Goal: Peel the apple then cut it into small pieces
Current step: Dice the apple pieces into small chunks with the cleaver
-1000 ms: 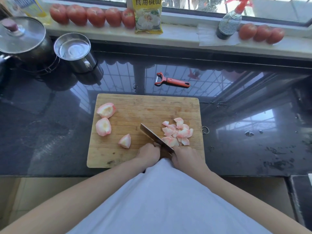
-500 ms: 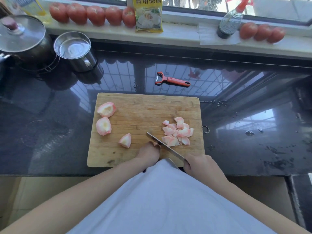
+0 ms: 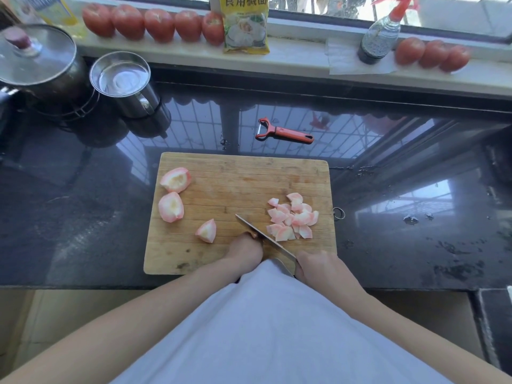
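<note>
Right hand (image 3: 321, 266): at the near edge of the cutting board (image 3: 238, 173); grip closed around the handle of the knife (image 3: 264, 236).
Knife: blade runs diagonally up-left from the right hand, tip toward the board's middle.
Left hand (image 3: 245, 249): just left of the blade, fingers curled down onto a small apple bit at the blade; the bit is mostly hidden, so how it is gripped cannot be told.
Cut pieces (image 3: 293, 217): heap of small peeled pink-white chunks just right of the blade, on the board's right side.
Apple wedge (image 3: 206, 231): on the board, near the left hand, to its left, not touching.
Two larger apple sections (image 3: 171, 206): at the board's left edge, well apart from both hands.
Peeler (image 3: 282, 131): red, lying on the dark worktop (image 3: 83, 217) beyond the board.
Metal cup (image 3: 124, 81): far left of the worktop, beside a lidded pot (image 3: 36, 59).
Windowsill: tomatoes (image 3: 155, 23), a yellow packet (image 3: 245, 26), a spray bottle (image 3: 379, 37).
</note>
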### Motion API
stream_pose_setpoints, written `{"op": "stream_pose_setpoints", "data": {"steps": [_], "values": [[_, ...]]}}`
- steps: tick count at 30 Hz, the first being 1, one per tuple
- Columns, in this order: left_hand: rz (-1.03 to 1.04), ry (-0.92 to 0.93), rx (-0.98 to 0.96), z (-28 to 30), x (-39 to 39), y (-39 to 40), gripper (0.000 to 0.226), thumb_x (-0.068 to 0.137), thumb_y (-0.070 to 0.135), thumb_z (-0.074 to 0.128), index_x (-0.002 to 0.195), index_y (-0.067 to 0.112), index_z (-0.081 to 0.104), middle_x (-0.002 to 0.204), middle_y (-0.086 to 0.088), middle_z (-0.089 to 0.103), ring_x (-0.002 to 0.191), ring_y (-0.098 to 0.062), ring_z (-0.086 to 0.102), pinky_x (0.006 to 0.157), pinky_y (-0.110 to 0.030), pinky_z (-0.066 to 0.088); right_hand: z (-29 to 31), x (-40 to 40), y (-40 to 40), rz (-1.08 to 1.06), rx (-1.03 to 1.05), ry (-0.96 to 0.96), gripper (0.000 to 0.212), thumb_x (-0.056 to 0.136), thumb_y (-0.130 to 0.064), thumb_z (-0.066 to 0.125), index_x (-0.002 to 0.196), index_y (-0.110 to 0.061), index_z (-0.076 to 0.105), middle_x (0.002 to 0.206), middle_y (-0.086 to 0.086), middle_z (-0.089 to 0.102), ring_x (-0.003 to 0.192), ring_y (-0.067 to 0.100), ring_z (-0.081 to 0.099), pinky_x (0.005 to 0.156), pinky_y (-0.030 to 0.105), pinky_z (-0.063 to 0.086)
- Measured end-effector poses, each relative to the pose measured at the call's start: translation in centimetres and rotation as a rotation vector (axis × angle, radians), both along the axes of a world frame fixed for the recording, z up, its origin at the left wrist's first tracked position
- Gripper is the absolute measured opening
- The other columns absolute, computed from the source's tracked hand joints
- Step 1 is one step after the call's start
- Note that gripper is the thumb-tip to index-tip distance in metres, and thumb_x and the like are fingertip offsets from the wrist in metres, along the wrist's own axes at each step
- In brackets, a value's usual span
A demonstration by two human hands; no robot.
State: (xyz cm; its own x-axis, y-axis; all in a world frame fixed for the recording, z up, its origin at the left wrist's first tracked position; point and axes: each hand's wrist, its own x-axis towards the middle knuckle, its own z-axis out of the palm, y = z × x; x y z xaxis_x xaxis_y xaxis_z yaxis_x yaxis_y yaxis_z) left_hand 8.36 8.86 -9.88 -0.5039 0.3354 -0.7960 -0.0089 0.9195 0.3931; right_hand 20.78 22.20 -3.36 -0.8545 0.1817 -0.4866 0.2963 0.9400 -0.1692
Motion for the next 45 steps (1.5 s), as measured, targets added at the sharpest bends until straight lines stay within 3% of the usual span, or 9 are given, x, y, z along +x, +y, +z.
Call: {"op": "stream_pose_setpoints", "data": {"steps": [9,16,23,26,29,34,38,42,45], "values": [[0.068,-0.052,0.012,-0.8,-0.1,-0.6,0.039,0.104,0.026,0.039,0.127,0.010,0.065,0.132,-0.016,0.064,0.120,-0.037,0.059,0.082,-0.029,0.037,-2.9,-3.0,-1.5,0.048,0.048,0.005,0.023,0.095,-0.015,0.044,0.112,-0.009,0.057,0.103,0.012,0.069,0.087,0.038,0.065,0.059,0.038,0.039],[0.210,-0.016,0.086,0.3,-0.1,-0.7,0.037,0.102,0.042,0.049,0.114,0.012,0.066,0.119,-0.010,0.069,0.112,-0.034,0.062,0.083,-0.032,0.042,-1.9,-1.7,-0.3,-0.120,-0.076,0.199,0.021,0.094,-0.017,0.048,0.110,-0.015,0.062,0.091,0.011,0.066,0.076,0.039,0.061,0.058,0.038,0.045],[0.269,0.065,0.105,1.1,-1.1,0.4,0.026,0.095,0.039,0.065,0.107,0.016,0.058,0.104,-0.006,0.070,0.101,-0.030,0.065,0.080,-0.037,0.050,1.0,-1.5,2.7,-0.299,-0.155,0.288,0.012,0.092,-0.017,0.055,0.081,-0.023,0.055,0.057,-0.005,0.043,0.063,0.032,0.047,0.057,0.036,0.040],[0.459,-0.120,0.238,1.4,-1.5,1.4,0.018,0.095,0.027,0.069,0.109,0.020,0.061,0.083,-0.002,0.078,0.084,-0.024,0.073,0.082,-0.041,0.060,0.7,-0.8,3.8,-0.280,-0.105,0.377,0.029,0.088,-0.013,0.059,0.069,-0.024,0.040,0.056,-0.007,0.038,0.059,0.031,0.045,0.053,0.036,0.038],[0.603,-0.314,0.386,2.1,-2.2,1.2,0.021,0.102,0.002,0.050,0.121,0.007,0.057,0.091,-0.011,0.080,0.083,-0.025,0.070,0.076,-0.035,0.059,-0.1,0.8,4.5,-0.112,-0.004,0.473,0.014,0.084,-0.014,0.057,0.084,-0.027,0.055,0.069,-0.005,0.049,0.049,0.032,0.045,0.041,0.035,0.042],[1.046,-0.141,0.375,4.0,-6.5,-1.5,0.029,0.102,-0.001,0.034,0.107,0.006,0.062,0.102,-0.018,0.072,0.078,-0.026,0.068,0.065,-0.035,0.057,-0.8,1.8,5.2,0.074,0.246,0.464,0.011,0.079,-0.006,0.054,0.076,-0.016,0.054,0.079,0.000,0.049,0.044,0.020,0.032,0.035,0.028,0.031],[0.375,0.336,0.445,7.1,-5.7,-1.1,0.035,0.097,0.001,0.045,0.089,0.026,0.067,0.098,0.006,0.071,0.083,-0.017,0.061,0.075,-0.034,0.050,-1.8,1.7,4.9,0.145,0.385,0.494,0.026,0.067,0.001,0.057,0.073,-0.018,0.040,0.071,0.002,0.043,0.047,0.019,0.017,0.042,0.028,0.017],[-0.441,0.053,0.336,7.3,-2.2,2.1,0.037,0.102,0.014,0.044,0.126,0.033,0.064,0.099,0.013,0.057,0.094,-0.005,0.057,0.073,-0.015,0.039,-1.9,0.9,4.0,0.176,0.364,0.517,0.031,0.052,0.006,0.057,0.070,-0.016,0.047,0.069,0.003,0.044,0.048,0.020,0.024,0.046,0.030,0.017],[-0.610,0.105,0.235,5.6,-1.0,3.3,0.052,0.100,0.015,0.044,0.147,0.037,0.044,0.124,-0.001,0.042,0.123,-0.022,0.042,0.106,-0.037,0.038,-2.2,0.6,3.7,0.191,0.367,0.494,0.034,0.050,0.005,0.061,0.072,-0.016,0.047,0.070,0.001,0.042,0.048,0.018,0.036,0.043,0.029,0.024]]}}
